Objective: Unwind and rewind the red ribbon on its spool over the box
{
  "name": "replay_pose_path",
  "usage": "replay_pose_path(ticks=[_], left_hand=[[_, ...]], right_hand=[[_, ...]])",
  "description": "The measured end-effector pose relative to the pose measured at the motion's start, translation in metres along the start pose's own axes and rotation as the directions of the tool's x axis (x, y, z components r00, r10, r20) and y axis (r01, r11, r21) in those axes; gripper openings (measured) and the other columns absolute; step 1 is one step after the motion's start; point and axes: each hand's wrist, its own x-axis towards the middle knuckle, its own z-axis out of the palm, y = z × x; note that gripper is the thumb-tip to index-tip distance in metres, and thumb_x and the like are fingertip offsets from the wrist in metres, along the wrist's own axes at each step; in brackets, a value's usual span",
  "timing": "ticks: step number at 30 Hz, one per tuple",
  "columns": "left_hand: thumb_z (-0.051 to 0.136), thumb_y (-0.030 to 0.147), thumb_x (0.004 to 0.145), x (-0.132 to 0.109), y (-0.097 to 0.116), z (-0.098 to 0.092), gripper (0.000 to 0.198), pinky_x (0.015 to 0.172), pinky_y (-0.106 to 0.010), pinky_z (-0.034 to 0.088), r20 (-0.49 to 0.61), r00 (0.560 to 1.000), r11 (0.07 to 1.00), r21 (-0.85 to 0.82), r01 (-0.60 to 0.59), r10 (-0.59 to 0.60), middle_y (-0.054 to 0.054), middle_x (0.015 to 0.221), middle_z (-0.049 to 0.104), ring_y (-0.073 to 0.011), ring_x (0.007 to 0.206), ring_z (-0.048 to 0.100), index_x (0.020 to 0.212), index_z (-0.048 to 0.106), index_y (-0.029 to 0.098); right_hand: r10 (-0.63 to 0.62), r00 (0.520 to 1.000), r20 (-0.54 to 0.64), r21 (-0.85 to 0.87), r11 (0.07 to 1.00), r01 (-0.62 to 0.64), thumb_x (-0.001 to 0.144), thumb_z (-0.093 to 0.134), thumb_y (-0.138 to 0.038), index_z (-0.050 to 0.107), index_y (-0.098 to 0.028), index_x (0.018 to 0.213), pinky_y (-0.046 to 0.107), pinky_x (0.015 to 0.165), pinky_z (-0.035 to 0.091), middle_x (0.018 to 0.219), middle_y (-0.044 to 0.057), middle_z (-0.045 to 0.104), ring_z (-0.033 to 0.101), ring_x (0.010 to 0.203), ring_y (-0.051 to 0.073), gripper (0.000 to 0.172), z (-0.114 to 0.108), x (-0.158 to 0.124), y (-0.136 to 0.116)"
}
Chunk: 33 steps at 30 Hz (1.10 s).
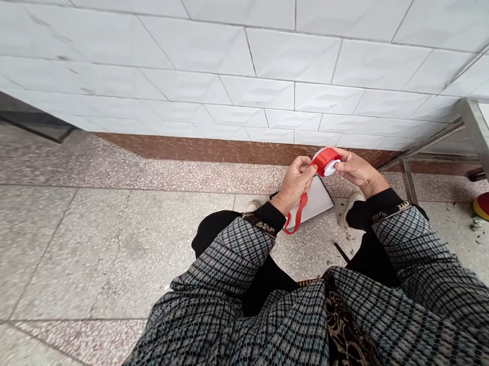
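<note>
A roll of red ribbon point(327, 157) with a white core is held up between my two hands, in front of the wall's base. My right hand point(357, 168) grips its right side, with fingers and thumb around the white core. At the roll's left edge, my left hand point(298, 180) is closed on the ribbon. A loose red tail point(296, 221) hangs below that hand and loops back on itself. Beneath my hands, a flat white panel with a dark edge point(318, 198) is partly hidden by my left hand and the ribbon.
A white tiled wall point(235, 51) rises ahead, with a brown skirting strip point(189, 149) at its foot. To the right stands a metal-framed table point(474, 135). A red and yellow round object point(488, 206) and scattered debris are on the speckled floor point(102, 241). A thin dark stick point(341, 252) lies between my legs.
</note>
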Motion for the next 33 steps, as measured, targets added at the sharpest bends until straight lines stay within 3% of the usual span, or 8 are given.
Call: replay_pose_path(ticks=[5,14,17,20,22,25,27,33], left_hand=[[0.102,0.032,0.086,0.001,-0.005,-0.003,0.050,0.045,-0.022,0.008,0.040,0.999,0.999,-0.037,0.014,-0.013,0.015,0.056,0.044,-0.0028,0.040,0.024,0.123,0.069,0.024],[0.107,0.056,0.076,0.006,0.004,-0.022,0.066,0.046,-0.022,0.005,0.239,0.961,0.986,0.118,0.117,-0.142,0.017,0.051,0.040,-0.0044,0.040,0.022,0.114,0.063,0.024],[0.105,0.051,0.081,0.007,0.012,-0.025,0.057,0.047,-0.023,0.003,0.230,0.954,0.972,0.181,0.152,-0.193,0.017,0.052,0.037,-0.0034,0.039,0.021,0.105,0.061,0.024],[0.100,0.039,0.089,0.005,0.020,-0.026,0.044,0.048,-0.023,0.003,0.210,0.942,0.944,0.259,0.203,-0.260,0.016,0.052,0.037,-0.0026,0.039,0.019,0.104,0.062,0.023],[0.093,0.029,0.094,0.003,0.025,-0.026,0.034,0.048,-0.022,0.004,0.171,0.936,0.916,0.321,0.241,-0.307,0.016,0.052,0.036,-0.0025,0.038,0.019,0.105,0.062,0.022],[0.085,0.018,0.098,-0.001,0.029,-0.022,0.024,0.048,-0.020,0.005,0.105,0.932,0.870,0.408,0.276,-0.346,0.016,0.054,0.037,-0.0020,0.038,0.020,0.104,0.063,0.021],[0.084,0.015,0.098,-0.003,0.030,-0.019,0.022,0.048,-0.020,0.006,0.082,0.937,0.856,0.439,0.272,-0.340,0.016,0.054,0.039,-0.0016,0.038,0.022,0.103,0.063,0.021],[0.075,0.011,0.103,-0.004,0.029,-0.011,0.018,0.048,-0.020,0.007,0.052,0.943,0.851,0.448,0.273,-0.330,0.016,0.053,0.037,-0.0023,0.038,0.022,0.102,0.060,0.021]], right_hand=[[0.002,1.000,-0.014,0.080,0.997,-0.001,0.055,0.119,-0.052,0.084,-0.024,0.118,0.032,0.085,0.063,0.098,0.000,0.083,0.074,0.086,0.020,0.078,0.003,0.003,0.004],[0.005,1.000,0.022,0.161,0.987,-0.009,0.058,0.120,-0.046,0.085,-0.025,0.121,0.031,0.089,0.068,0.109,0.003,0.087,0.079,0.095,0.020,0.074,0.002,0.003,0.014],[0.007,0.997,0.071,0.067,0.998,-0.012,0.066,0.116,-0.048,0.085,-0.026,0.127,0.034,0.093,0.067,0.114,0.003,0.087,0.079,0.098,0.021,0.072,-0.002,0.004,0.013],[-0.011,0.990,0.141,-0.178,0.983,0.036,0.071,0.112,-0.045,0.085,-0.030,0.135,0.043,0.106,0.065,0.123,0.003,0.085,0.078,0.110,0.026,0.071,-0.009,0.005,0.008],[-0.035,0.985,0.169,-0.411,0.906,0.103,0.075,0.108,-0.039,0.083,-0.034,0.141,0.053,0.114,0.060,0.132,0.004,0.083,0.075,0.121,0.031,0.071,-0.013,0.004,0.005],[-0.121,0.972,0.200,-0.725,0.649,0.230,0.075,0.105,-0.025,0.083,-0.036,0.142,0.064,0.122,0.053,0.137,0.008,0.081,0.067,0.132,0.039,0.071,-0.013,0.003,0.005],[-0.177,0.954,0.242,-0.812,0.501,0.299,0.076,0.104,-0.021,0.083,-0.034,0.140,0.067,0.123,0.050,0.136,0.009,0.081,0.065,0.134,0.041,0.069,-0.011,0.003,0.007],[-0.194,0.928,0.319,-0.836,0.404,0.372,0.082,0.102,-0.021,0.081,-0.034,0.141,0.063,0.119,0.054,0.136,0.009,0.080,0.067,0.132,0.040,0.064,-0.010,0.004,0.009]])
